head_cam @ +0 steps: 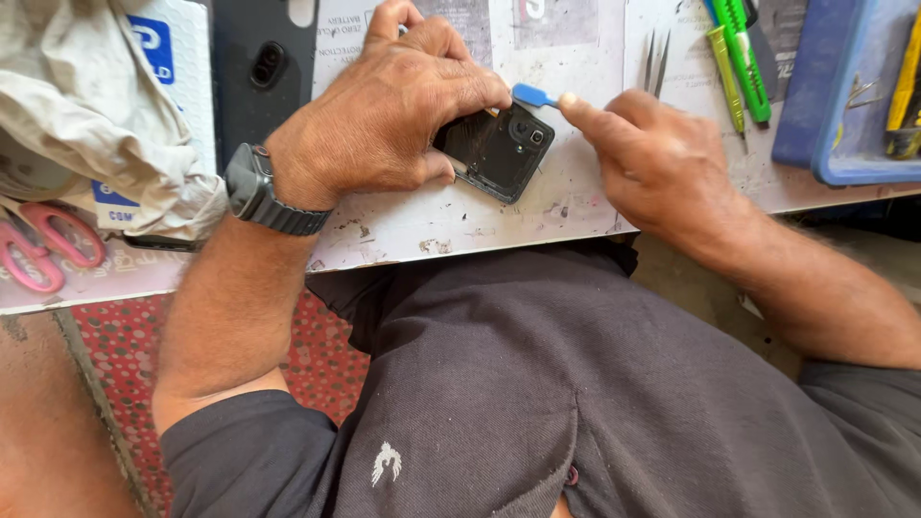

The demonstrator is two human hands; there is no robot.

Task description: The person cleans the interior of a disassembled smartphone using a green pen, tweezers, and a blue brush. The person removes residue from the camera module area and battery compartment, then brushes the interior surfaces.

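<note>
A black phone (pixel 499 149) lies on the white worktop (pixel 537 216) with its back open and its camera block facing up. My left hand (pixel 393 105) presses down on the phone's left part and holds it. A dark watch (pixel 264 192) is on that wrist. My right hand (pixel 643 153) pinches a small blue plastic pry tool (pixel 533 94). The tool's tip touches the phone's upper edge next to the left hand's fingers.
Metal tweezers (pixel 656 59) and green-handled tools (pixel 741 53) lie at the back right, beside a blue tray (pixel 839 105). A black phone back (pixel 257 72) lies at the back left, with a crumpled cloth (pixel 86 115) and pink scissors (pixel 43 245) further left.
</note>
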